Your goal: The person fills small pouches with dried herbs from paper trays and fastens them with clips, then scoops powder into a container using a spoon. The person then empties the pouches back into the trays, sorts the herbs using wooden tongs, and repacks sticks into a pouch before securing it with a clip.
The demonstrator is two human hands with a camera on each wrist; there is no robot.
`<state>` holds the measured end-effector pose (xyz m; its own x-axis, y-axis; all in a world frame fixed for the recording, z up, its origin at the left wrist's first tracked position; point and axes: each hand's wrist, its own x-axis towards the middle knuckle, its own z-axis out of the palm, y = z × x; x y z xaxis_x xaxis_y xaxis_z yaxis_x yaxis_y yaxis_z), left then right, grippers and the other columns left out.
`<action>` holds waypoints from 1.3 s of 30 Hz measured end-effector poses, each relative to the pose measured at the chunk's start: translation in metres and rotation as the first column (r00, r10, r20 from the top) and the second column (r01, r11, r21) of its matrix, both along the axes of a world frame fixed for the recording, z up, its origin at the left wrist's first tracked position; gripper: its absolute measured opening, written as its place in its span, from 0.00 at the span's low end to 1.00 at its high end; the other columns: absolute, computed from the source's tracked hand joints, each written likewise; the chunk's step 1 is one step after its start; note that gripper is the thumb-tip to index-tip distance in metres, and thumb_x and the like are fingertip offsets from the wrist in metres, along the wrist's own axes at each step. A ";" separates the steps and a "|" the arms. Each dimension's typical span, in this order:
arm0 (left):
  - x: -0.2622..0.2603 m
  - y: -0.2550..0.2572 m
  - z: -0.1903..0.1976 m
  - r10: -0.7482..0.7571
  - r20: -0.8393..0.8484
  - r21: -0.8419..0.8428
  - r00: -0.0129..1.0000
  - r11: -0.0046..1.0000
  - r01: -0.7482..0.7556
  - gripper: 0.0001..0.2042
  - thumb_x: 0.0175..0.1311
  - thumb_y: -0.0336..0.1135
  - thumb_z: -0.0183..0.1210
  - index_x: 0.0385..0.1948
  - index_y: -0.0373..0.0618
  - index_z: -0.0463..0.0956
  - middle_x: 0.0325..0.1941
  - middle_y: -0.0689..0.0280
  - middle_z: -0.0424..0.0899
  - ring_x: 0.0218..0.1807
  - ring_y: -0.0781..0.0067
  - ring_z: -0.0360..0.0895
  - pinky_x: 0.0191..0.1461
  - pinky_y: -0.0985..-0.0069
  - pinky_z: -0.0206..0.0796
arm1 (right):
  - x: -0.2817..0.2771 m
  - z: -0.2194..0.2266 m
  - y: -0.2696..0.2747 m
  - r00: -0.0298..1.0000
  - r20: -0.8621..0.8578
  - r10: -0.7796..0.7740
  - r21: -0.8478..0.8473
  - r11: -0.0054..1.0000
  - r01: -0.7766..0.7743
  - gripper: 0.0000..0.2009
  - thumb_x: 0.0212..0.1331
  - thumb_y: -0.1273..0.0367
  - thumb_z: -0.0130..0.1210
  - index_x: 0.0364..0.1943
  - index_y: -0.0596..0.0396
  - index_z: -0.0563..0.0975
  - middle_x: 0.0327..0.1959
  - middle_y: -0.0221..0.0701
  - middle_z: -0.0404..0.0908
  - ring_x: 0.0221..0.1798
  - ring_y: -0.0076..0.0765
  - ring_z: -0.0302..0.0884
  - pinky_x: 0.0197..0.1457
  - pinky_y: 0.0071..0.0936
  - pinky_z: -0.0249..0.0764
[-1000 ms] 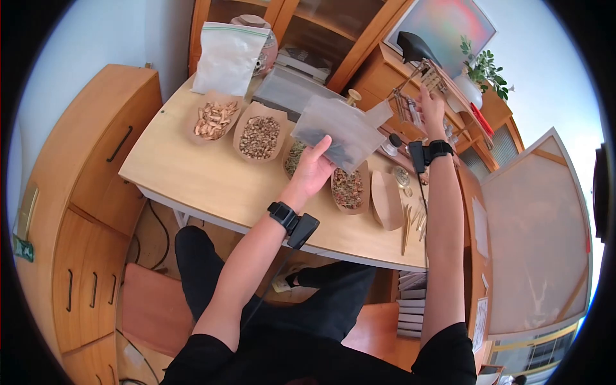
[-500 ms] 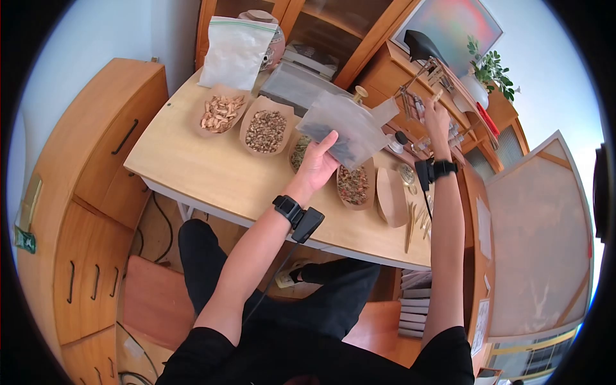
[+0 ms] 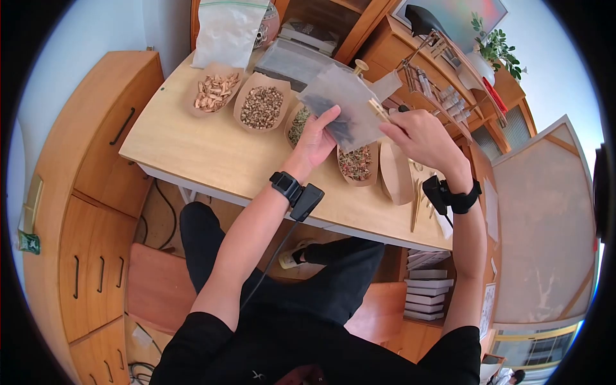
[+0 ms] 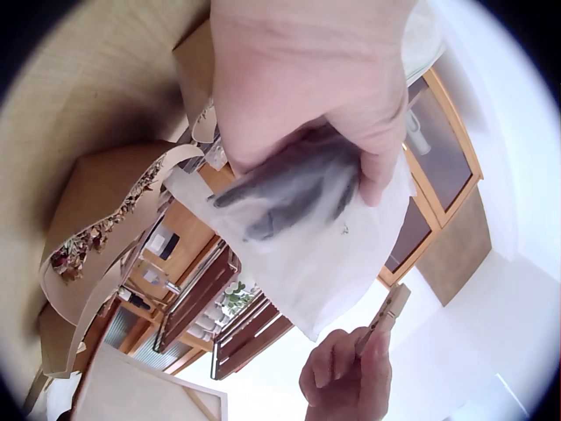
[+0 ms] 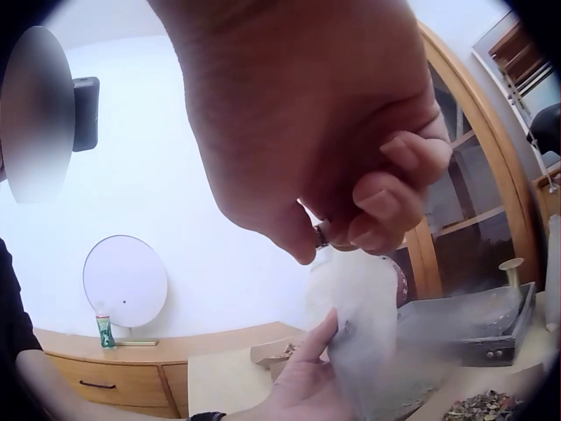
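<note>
My left hand (image 3: 317,138) grips a translucent pouch (image 3: 353,93) between thumb and fingers. Dark, flat pieces (image 4: 298,189) show through its lower part in the left wrist view. Beside the pouch's upper right edge, my right hand (image 3: 420,138) pinches a wooden clothespin (image 4: 384,317) between thumb and index finger, the other fingers curled in. In the left wrist view a gap separates the clothespin from the pouch. Below the pouch lie a paper tray of mixed dried petals (image 3: 357,163) and a partly covered one of green herbs (image 3: 298,125).
Further left, paper trays hold pale dried slices (image 3: 215,93) and small brown pieces (image 3: 261,108). Behind them stands a white zip bag (image 3: 228,35). A grey box (image 3: 282,64) sits at the back, a hanging wooden rack (image 3: 436,90) to the right. Slim tools (image 3: 417,205) lie near the right edge.
My right hand has come down from the rack toward the pouch, bringing the clothespin with it. My left hand keeps its hold on the pouch.
</note>
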<state>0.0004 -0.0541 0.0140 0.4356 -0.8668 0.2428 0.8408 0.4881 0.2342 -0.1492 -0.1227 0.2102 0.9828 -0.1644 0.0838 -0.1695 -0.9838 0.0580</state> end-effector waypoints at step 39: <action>-0.008 0.020 0.002 -0.270 0.278 0.084 0.922 0.963 0.256 0.23 0.58 0.35 0.65 0.55 0.43 0.72 0.50 0.63 0.82 0.51 0.69 0.81 0.58 0.67 0.74 | -0.010 0.028 -0.022 0.742 -0.670 0.033 0.321 0.914 0.249 0.23 0.69 0.55 0.49 0.21 0.58 0.72 0.16 0.25 0.68 0.22 0.23 0.63 0.28 0.27 0.62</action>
